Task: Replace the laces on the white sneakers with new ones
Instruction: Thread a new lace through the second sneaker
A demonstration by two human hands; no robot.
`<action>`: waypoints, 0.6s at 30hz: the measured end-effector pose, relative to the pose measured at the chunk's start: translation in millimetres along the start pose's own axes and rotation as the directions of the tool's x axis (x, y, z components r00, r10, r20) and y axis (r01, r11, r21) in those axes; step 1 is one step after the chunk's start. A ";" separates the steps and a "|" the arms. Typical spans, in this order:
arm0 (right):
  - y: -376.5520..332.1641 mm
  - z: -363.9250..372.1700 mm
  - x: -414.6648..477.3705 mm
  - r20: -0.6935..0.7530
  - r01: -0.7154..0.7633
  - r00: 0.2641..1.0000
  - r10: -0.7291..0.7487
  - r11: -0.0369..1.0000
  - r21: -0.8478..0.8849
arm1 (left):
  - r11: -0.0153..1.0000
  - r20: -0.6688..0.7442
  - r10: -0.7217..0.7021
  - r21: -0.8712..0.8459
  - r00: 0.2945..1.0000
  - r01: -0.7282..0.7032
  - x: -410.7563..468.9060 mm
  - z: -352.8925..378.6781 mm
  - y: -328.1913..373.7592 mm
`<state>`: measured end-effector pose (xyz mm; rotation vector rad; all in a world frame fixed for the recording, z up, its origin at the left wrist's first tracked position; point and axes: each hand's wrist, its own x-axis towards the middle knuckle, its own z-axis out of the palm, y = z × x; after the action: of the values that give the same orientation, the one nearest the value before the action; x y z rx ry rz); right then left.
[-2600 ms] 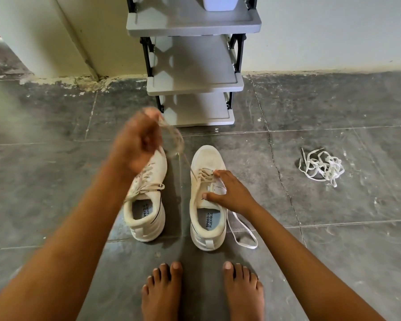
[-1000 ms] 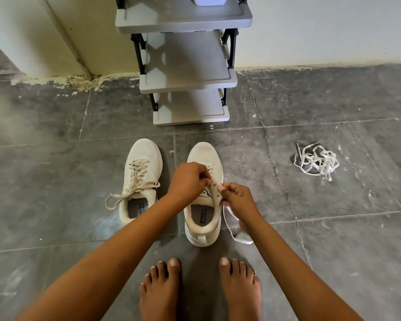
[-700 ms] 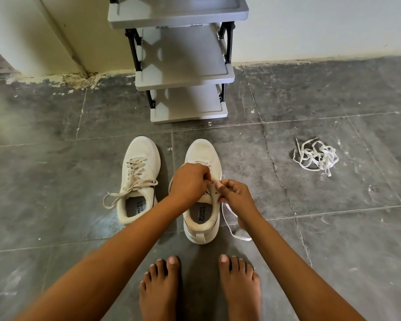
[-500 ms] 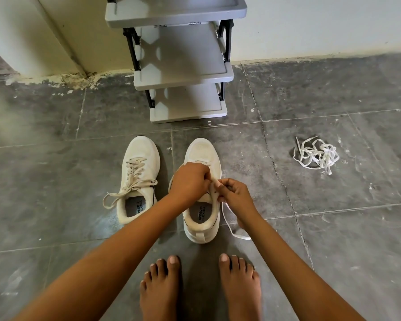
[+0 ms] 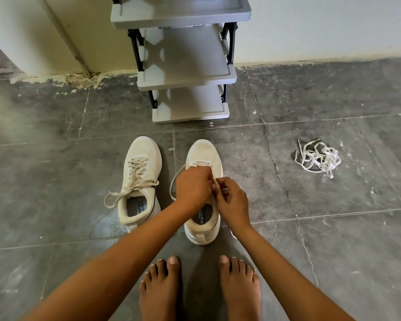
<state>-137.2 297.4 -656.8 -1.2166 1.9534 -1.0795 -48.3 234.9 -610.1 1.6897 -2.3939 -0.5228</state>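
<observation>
Both sneakers sit on the floor point(image 5: 56, 181), toes toward the shoe rack point(image 5: 190, 105). The left sneaker point(image 5: 144, 150) is fully laced with its ends loose, and nothing touches it.

Work is on the right sneaker point(image 5: 203, 150). The left grip point(image 5: 193, 185) is curled over the eyelet rows. The right grip point(image 5: 232, 200) is touching it, thumb and forefinger pinched. Both look clenched on the lace point(image 5: 173, 180), but the pinch points are hidden under the knuckles. A slack loop of that lace hangs off the shoe's left side, and only the toe-end row shows past the hands. A white lace bundle point(image 5: 318, 158) lies well apart to the right — presumably the new set.

My read is that the old lace is coming out of the right shoe, so the task is at an early stage.

How to do it well:
- Let one grip pin the tongue and upper so the shoe doesn't lift or slide.
- With the other, draw slack through one eyelet at a time, pulling along the eyelet axis, not sideways.
- Clear the side loop first — it looks likely to cinch into a knot if yanked.
- Drop the pulled lace away from the bundle so old and new don't mix.
</observation>
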 end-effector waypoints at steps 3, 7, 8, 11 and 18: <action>-0.5 -1.4 -0.7 0.010 -0.036 0.999 0.035 0.998 0.050 | 0.995 -0.012 -0.014 -0.095 1.000 0.013 -0.3 -1.8 0.7; -2.1 -3.4 -0.4 0.041 -0.087 0.996 0.083 0.990 0.107 | 0.993 0.028 -0.002 -0.120 1.000 0.006 1.4 -3.2 -1.1; -2.6 -4.0 -0.1 0.048 -0.102 0.994 0.097 0.987 0.125 | 0.992 0.045 -0.015 -0.124 0.999 0.020 2.1 -4.4 -1.9; -4.0 -3.8 0.2 0.041 -0.129 0.991 0.124 0.981 0.146 | 0.991 0.085 -0.037 -0.121 0.996 0.048 6.6 -6.9 -3.7; -2.9 -3.0 1.2 0.032 -0.161 0.987 0.157 0.969 0.188 | 0.997 0.116 -0.038 -0.064 0.993 0.046 3.5 -0.6 1.8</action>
<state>-138.8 296.5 -652.8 -0.9471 1.8528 -1.1389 -50.8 232.0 -609.1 1.7298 -2.3936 -0.7158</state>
